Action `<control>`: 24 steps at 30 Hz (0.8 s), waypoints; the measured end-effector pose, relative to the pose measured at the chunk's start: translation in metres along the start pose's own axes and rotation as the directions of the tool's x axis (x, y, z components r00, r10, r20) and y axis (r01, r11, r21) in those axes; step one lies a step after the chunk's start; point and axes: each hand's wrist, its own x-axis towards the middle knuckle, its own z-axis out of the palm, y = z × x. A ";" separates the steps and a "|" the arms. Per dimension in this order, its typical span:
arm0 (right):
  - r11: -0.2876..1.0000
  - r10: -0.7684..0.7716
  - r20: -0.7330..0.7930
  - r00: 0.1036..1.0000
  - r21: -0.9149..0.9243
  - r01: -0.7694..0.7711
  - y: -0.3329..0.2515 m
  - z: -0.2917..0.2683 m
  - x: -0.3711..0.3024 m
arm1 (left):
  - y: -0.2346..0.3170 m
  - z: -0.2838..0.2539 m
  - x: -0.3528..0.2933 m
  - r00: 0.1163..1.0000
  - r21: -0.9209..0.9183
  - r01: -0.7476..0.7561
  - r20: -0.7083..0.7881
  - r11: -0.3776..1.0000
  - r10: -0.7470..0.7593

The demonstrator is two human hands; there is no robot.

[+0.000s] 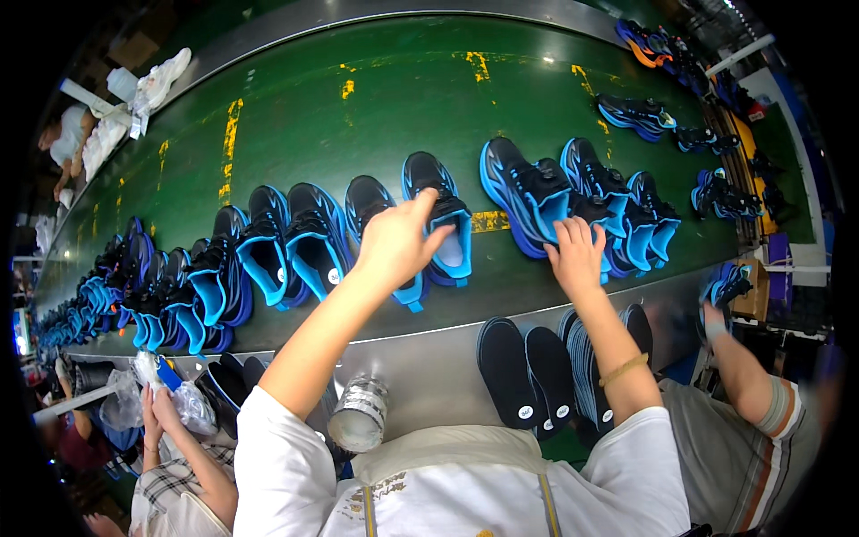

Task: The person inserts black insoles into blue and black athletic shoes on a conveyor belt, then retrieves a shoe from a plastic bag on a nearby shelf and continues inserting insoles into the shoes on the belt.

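My left hand (396,240) reaches over a black and blue sneaker (458,254), its index finger at the tongue and its thumb apart beside the collar. The index finger and thumb are spread; the other fingers are partly hidden. Its wrist side covers part of a neighbouring sneaker (365,195). My right hand (577,256) is at the heel end of another black and blue sneaker (501,174), fingers loosely bent and apart. Whether those fingertips touch the collar I cannot tell. Both sneakers stand on the green belt (295,116), toes pointing away from me.
More sneakers (313,233) line the belt to the left, others (640,215) to the right. Black insoles (508,362) lean below the metal edge (420,358), near a tape-wrapped container (361,413). Co-workers' arms show at left (183,430) and right (738,358).
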 end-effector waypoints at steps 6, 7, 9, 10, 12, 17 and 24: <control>0.937 0.120 0.290 0.950 0.284 -0.205 -0.047 -0.046 -0.140 | -0.014 0.030 0.015 0.972 0.330 -0.021 0.229 0.944 -0.059; 0.913 0.198 0.377 0.905 0.266 -0.310 -0.050 -0.052 -0.174 | -0.015 0.032 0.020 0.963 0.261 0.060 0.237 0.963 -0.124; 0.866 0.314 0.437 0.843 0.232 -0.443 -0.060 -0.059 -0.221 | -0.015 0.032 0.029 0.958 0.118 0.161 0.219 0.980 -0.184; 0.853 0.357 0.417 0.836 0.219 -0.474 -0.064 -0.062 -0.235 | -0.016 0.034 0.033 0.959 0.115 0.158 0.220 0.981 -0.181; 0.817 0.425 0.413 0.806 0.208 -0.538 -0.064 -0.062 -0.251 | -0.019 0.039 0.041 0.946 -0.066 0.237 0.244 0.969 -0.214; 0.698 0.525 0.405 0.749 0.299 -0.651 -0.047 -0.063 -0.260 | -0.026 0.054 0.037 0.805 -0.328 0.555 0.443 0.765 -0.394; 0.204 0.366 0.643 0.672 0.649 -0.733 -0.018 -0.143 -0.141 | -0.017 0.055 0.027 0.835 -0.299 0.517 0.384 0.802 -0.394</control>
